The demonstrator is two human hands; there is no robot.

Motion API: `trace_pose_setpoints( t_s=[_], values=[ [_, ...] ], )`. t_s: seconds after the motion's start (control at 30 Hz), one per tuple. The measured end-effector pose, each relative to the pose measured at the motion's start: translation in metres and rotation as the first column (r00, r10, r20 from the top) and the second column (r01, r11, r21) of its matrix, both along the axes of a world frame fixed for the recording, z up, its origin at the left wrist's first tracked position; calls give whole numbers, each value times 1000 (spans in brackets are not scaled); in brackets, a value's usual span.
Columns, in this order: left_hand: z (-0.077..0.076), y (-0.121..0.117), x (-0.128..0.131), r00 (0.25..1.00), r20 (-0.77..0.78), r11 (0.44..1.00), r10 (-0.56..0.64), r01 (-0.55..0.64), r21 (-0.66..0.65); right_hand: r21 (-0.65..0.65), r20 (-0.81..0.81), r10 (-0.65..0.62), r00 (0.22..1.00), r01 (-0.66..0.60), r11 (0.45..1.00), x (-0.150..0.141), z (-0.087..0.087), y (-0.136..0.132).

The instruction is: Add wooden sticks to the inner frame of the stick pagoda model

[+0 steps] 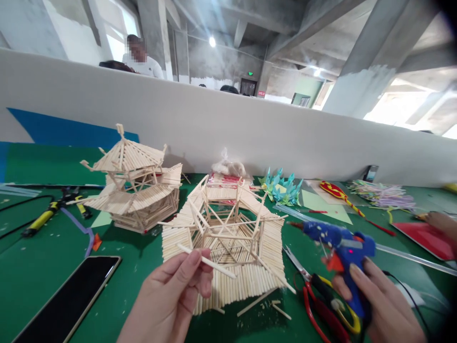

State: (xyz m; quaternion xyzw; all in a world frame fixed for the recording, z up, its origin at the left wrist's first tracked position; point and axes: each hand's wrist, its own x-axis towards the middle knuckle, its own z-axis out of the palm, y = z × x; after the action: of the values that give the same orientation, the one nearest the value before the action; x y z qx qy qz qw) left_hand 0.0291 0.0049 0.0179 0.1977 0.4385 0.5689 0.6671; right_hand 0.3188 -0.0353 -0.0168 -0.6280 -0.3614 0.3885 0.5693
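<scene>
Between the thumb and fingers of my left hand (174, 286) is a short wooden stick (221, 270), held in front of an unfinished-looking stick pavilion model (246, 281) with an open frame top. My right hand (382, 300) grips a blue hot glue gun (342, 243), its nozzle pointing left toward the model's right side. Below the glue gun lie scissors (298, 262) and red-handled pliers (314, 305), partly overlapping. A roofed stick pavilion (139, 190) stands to the left. Loose sticks (255, 303) lie at the model's front edge.
A phone (67, 300) lies front left, near a yellow-handled tool (41, 219). Teal folded paper (282, 186), a red knotted ornament (333, 189) and pastel strips (382, 195) line the back. Another person's hand (442, 226) is at right by a red sheet (424, 238). A white partition (200, 124) stands behind.
</scene>
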Motion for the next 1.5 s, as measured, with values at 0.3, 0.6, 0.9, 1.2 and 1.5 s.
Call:
trace_pose_setpoints(
  t_s=[0.3, 0.6, 0.9, 1.2, 1.5],
  values=[
    [-4, -3, 13, 997, 5, 997, -71, 71, 5, -140, 461, -149, 875, 237, 961, 48, -65, 70],
    [-2, -10, 23, 993, -78, 995, -87, 83, -48, -46, 725, -111, 680, 209, 977, 41, -50, 77],
    [-17, -5, 38, 995, -30, 995, -95, 96, 25, 288, 909, 40, 415, -694, 660, -89, 69, 33],
    [-28, 5, 39, 1000, 11, 997, -19, 18, 81, 90, 994, -107, 31, -793, 602, -126, 61, 54],
    [-27, -7, 16, 990, -123, 994, -69, 79, 81, 74, 995, 0, 98, -755, 652, -123, 75, 66]
  ],
)
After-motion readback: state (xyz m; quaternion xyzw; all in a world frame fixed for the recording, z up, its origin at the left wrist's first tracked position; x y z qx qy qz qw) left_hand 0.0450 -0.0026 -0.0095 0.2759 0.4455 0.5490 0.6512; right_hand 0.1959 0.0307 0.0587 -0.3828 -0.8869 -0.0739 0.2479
